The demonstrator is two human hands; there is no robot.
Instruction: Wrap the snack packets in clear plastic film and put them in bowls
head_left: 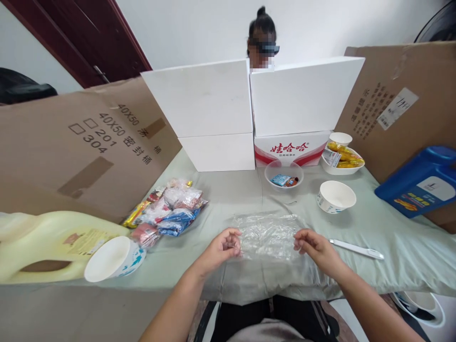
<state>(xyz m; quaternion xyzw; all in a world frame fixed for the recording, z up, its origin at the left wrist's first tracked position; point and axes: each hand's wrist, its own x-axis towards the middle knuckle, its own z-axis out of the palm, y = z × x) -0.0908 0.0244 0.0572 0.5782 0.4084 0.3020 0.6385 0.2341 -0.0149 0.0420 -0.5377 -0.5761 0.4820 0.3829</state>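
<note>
Between my hands a crinkled clear plastic bag (267, 237) is spread out just over the cloth-covered table. My left hand (228, 244) pinches the bag's left edge with thumb and fingers. At the opposite edge, my right hand (315, 247) grips it in a similar pinch. Just right of that hand lies a white-handled tool (358, 249), perhaps a utility knife; its kind is not certain. Beyond it stands a white paper bowl (337, 197). A clear bowl (284, 175) with a small blue packet in it sits behind the bag.
On the left are packaged snacks (174, 209), a tilted paper bowl (116, 259) and a pale yellow jug (60, 242). A blue bottle (420, 183) and a bowl of yellow packets (344, 164) are at right. White boxes (217, 104) and cardboard (81, 142) wall the table; a person (262, 35) is behind.
</note>
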